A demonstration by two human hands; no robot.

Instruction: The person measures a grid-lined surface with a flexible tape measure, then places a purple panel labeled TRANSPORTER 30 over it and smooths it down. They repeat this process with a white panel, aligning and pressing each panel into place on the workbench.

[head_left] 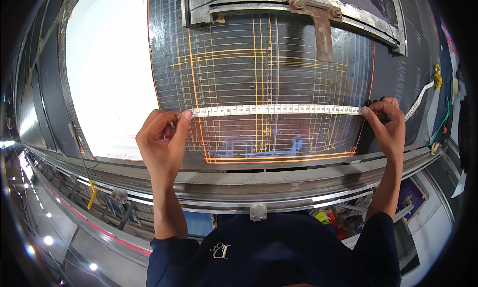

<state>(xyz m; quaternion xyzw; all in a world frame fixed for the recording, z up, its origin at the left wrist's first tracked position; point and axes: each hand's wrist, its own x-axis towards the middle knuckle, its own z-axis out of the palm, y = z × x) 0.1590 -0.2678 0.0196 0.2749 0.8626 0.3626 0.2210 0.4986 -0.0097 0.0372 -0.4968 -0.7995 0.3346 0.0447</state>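
A white measuring tape [279, 109] is stretched straight across a dark board [234, 82] marked with a grid of yellow, orange, blue and pale lines. My left hand [162, 135] pinches the tape near the board's left orange line, thumb on top. At the other side, my right hand [386, 120] grips it between thumb and fingers by the right orange line. Beyond my right hand the loose tape runs on toward the far right. The fingers curled under each hand are partly hidden.
A metal frame [249, 9] with a rusty bracket [323, 35] lies across the far part of the board. A large white sheet [107, 72] covers the left side. Metal rails [298, 177] run along the near edge. A yellow-handled rod [92, 195] hangs at lower left.
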